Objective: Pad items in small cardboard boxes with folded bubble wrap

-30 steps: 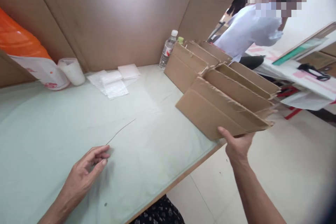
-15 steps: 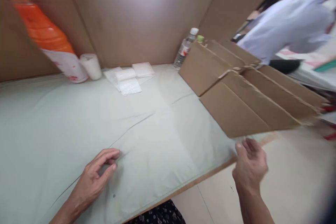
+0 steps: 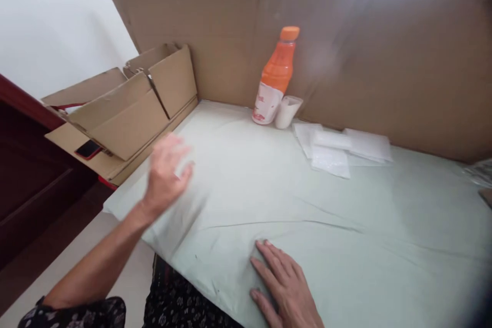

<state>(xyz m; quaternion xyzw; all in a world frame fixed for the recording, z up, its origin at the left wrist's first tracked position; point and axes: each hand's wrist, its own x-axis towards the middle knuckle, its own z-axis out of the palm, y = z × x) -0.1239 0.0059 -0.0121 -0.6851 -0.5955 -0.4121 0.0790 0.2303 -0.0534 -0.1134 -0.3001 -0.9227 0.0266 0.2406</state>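
Observation:
My left hand (image 3: 165,174) is raised over the left part of the table, near the cardboard boxes, its fingers apart and blurred by motion. Nothing shows in it. Flat on the pale green table cover (image 3: 238,179) rests my right hand (image 3: 282,282), fingers spread and holding nothing. Closest to the left hand is an open cardboard box (image 3: 126,123), with a second cardboard box (image 3: 175,79) behind it. A dark phone with a red edge (image 3: 88,149) lies on a cardboard flap below the nearer box.
An orange-capped bottle (image 3: 274,77) stands against the cardboard back panel (image 3: 223,36), beside a white cup (image 3: 288,113). Right of them lie several clear plastic packets (image 3: 330,151). Clear plastic (image 3: 480,171) shows at the right edge. A dark red wooden surface (image 3: 34,184) is at far left.
The view has swung left, away from the boxes and person on the right, bringing the left-side boxes in. My left hand has lifted towards them; my right hand now lies on the table.

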